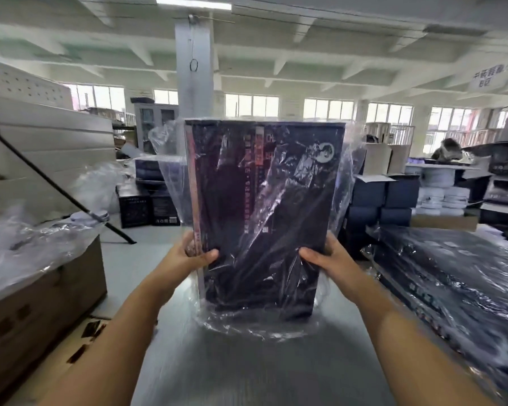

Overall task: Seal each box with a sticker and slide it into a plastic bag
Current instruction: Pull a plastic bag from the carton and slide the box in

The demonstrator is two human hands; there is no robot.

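Left hand [191,257] and right hand [326,259] gripping one dark box [261,206], upright (inside one plastic bag [348,159]).

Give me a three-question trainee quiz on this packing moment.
1. True or false: the dark rectangular box is inside the clear plastic bag.
2. The left hand and right hand grip the box at: A its top; B its lower sides; C its far face.
3. Fill in: the stack of bagged dark boxes lies to the person's ____.
Key: 1 true; 2 B; 3 right.
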